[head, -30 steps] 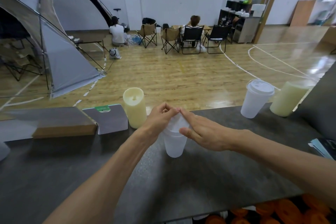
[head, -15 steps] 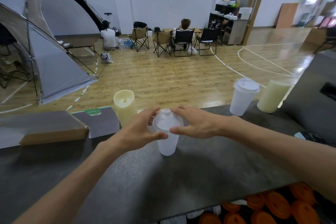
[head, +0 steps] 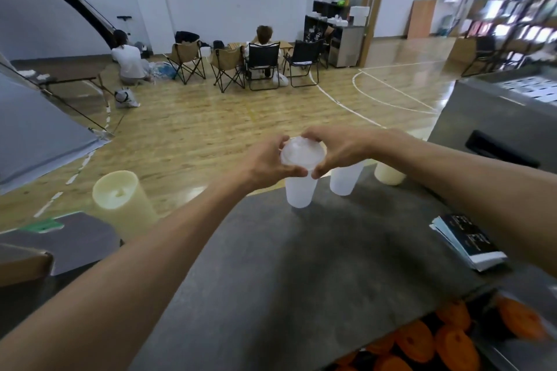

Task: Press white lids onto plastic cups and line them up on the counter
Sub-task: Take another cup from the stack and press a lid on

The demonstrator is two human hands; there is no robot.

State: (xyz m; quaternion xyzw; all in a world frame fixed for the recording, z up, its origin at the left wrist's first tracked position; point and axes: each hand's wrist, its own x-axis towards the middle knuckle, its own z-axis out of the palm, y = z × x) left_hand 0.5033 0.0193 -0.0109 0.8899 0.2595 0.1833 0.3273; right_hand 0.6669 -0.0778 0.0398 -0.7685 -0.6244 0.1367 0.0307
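Note:
A frosted plastic cup [head: 300, 193] stands on the dark counter [head: 301, 265] near its far edge, with a white lid [head: 301, 153] on top. My left hand [head: 268, 164] grips the lid's left rim. My right hand [head: 337, 150] grips its right rim, and the thumbs of both meet at the front. Just to the right stands a second white cup [head: 345, 179], its top hidden behind my right hand.
A cream cylinder [head: 120, 205] stands at the left, another cream cylinder [head: 388, 173] beyond the second cup. A stack of leaflets [head: 467, 241] lies at the right edge. Orange objects [head: 437, 337] sit below the counter front. A grey machine [head: 497, 117] rises at right.
The cup with its lid has moved right, next to the second cup. Both hands have closed round the lid's rim. The camera has swung right.

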